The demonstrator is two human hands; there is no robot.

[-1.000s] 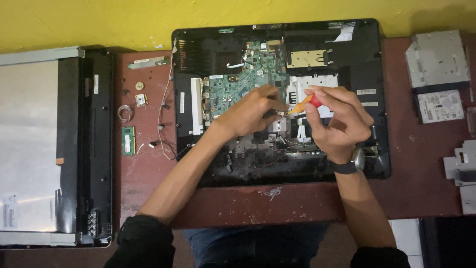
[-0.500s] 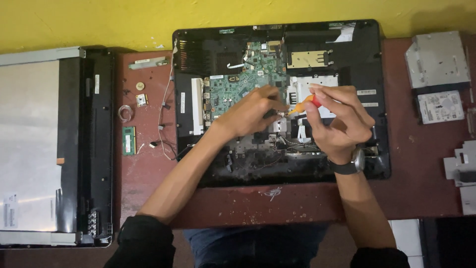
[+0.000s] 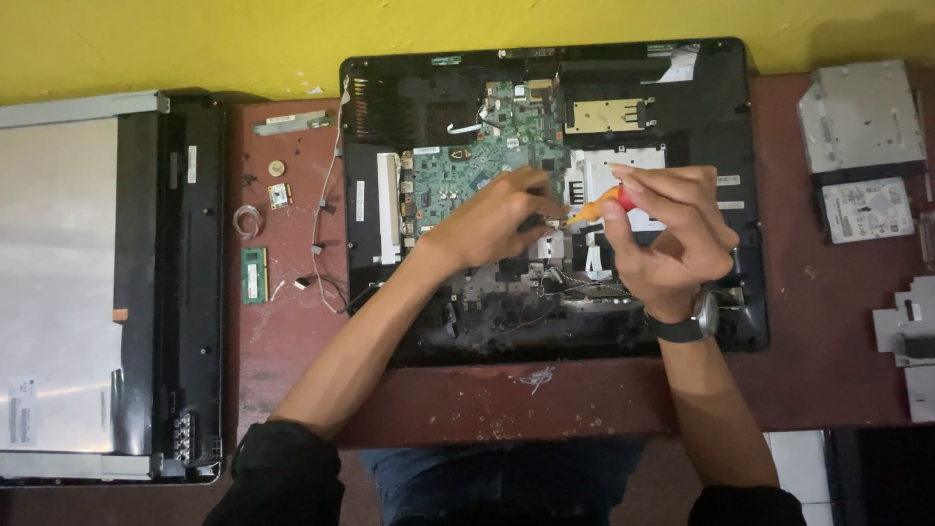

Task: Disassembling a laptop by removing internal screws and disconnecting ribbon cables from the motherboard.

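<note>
While both hands meet over the middle of the frame, the right hand (image 3: 672, 239) has its grip clenched around a small screwdriver with an orange and red handle (image 3: 601, 204), whose tip points left and down toward the left hand (image 3: 497, 219). That left hand rests on the green circuit board (image 3: 458, 175) inside the opened black computer casing (image 3: 726, 146), fingers curled around the tip end of the tool; whether they pinch anything small there cannot be told, since the knuckles hide it. A dark wristwatch (image 3: 693, 321) sits on the right wrist. Loose black cables (image 3: 575, 287) lie tangled just below the hands.

On the reddish-brown wooden desk (image 3: 808, 380), left of the casing, lie a green memory stick (image 3: 253, 275), a small coiled wire (image 3: 246, 220) and a thin grey cable (image 3: 319, 244) trailing along the casing's edge. At far left of the frame stands a black-framed display panel with a silvery back (image 3: 68, 282). In the upper right sit a grey metal optical drive (image 3: 862, 115) and, just below it, a silver hard drive (image 3: 867, 209).
</note>
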